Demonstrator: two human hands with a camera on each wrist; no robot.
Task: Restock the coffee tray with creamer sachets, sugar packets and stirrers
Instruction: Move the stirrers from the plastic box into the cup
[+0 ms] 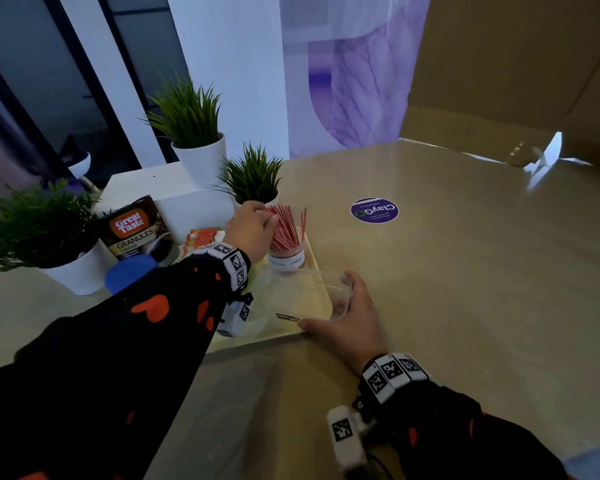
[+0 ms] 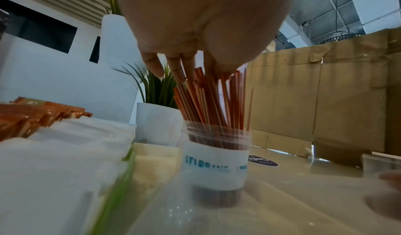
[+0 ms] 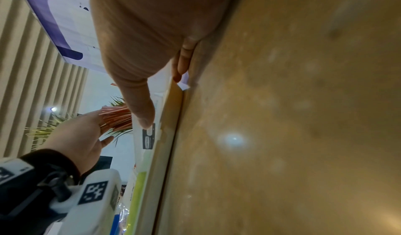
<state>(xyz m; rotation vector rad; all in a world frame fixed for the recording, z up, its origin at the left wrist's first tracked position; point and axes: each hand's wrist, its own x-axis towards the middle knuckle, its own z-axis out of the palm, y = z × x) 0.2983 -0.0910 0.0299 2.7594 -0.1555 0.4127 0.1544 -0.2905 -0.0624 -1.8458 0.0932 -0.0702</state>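
Red-and-white striped stirrers (image 1: 286, 226), orange sachets (image 1: 201, 237), black sleeve (image 1: 118, 341) with orange hearts.

I see glossy beige worktop (image 1: 465, 271) w/ sheen; clear plastic jar (image 2: 217, 161), paper label; thin plastic stirrers (image 1: 286, 226); matt cardboard (image 1: 516, 64).

Tray (image 1: 321, 284) on the table (image 1: 465, 289), toward its left side. In the tray's far right corner, a jar (image 1: 287, 258) standing upright, with stirrers (image 1: 286, 226) upright in it; left hand (image 1: 252, 227) at the stirrer tops. Left of the jar, in the tray, sachets (image 1: 201, 237) in a row. Plastic bag (image 1: 284, 299) lying in the tray's near part; right hand (image 1: 347, 317) at the tray's near right corner, on the table. Coffee pack (image 1: 134, 230) standing left of the tray, lid (image 1: 129, 273) in front of it. Potted plants: one (image 1: 42, 237) at far left, one (image 1: 253, 178) just behind the jar, one (image 1: 191, 133) on a block (image 1: 174, 199) behind. Sticker (image 1: 374, 210) on the table, right of the tray. Cardboard (image 1: 516, 64) behind the table at right.
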